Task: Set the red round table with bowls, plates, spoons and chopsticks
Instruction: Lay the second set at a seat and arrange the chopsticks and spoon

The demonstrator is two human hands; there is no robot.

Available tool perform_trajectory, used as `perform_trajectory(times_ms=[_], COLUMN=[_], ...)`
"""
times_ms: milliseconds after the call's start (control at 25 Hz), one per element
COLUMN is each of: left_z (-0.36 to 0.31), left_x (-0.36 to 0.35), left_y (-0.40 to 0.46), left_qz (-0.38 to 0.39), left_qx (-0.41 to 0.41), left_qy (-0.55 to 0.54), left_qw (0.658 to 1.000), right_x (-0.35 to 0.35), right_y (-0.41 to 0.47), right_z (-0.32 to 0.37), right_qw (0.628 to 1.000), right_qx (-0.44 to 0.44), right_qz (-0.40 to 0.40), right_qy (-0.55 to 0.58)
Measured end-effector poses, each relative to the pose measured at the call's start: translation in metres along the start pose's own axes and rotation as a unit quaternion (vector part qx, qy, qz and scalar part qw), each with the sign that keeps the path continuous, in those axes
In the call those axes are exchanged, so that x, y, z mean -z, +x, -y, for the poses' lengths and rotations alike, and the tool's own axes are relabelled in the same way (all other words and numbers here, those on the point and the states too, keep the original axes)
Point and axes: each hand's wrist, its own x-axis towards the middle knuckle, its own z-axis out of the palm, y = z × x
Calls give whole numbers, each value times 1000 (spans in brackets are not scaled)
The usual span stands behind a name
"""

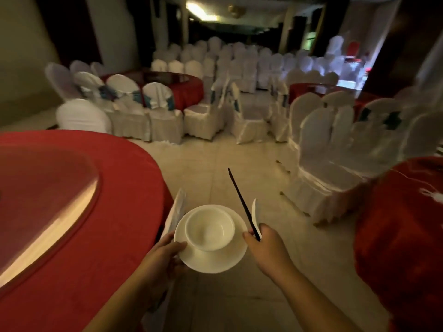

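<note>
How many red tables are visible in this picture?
4. A near red table at the left, a second behind the white chairs, a third at far right, and a red-covered edge at near right, probably a table. Chairs may hide others.

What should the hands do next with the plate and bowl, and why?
Probably swing the left hand leftward and set the plate with its bowl on the red table; both hang over the floor, and the right hand holds chopsticks and spoon.
</note>
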Motion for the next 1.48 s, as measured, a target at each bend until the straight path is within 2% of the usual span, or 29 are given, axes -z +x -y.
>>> perform_trajectory(times_ms=[200,320,720,880,1040,1480], left_z=[-38,-54,-83,-86,-77,-27], left_x=[-12,4,120,156,182,200], left_y=[45,65,134,147,151,183], left_qz=[-81,-129,-298,-376,-457,-623], left_qx=[-36,-68,-140,-144,-129,-67], left_qy=[-50,-88,-176,-206,-223,-261], left_qw=[995,985,928,892,851,735], right_x=[-3,-31,-213,-283,-351,-473], right_y=[116,166,298,326,337,352], right_z=[40,63,143,169,181,156], right_qw=[992,981,918,886,835,709], right_qx=[78,117,201,238,286,339], right_qz=[97,154,336,382,439,573], right_qy=[-20,-18,-58,-114,-170,-233])
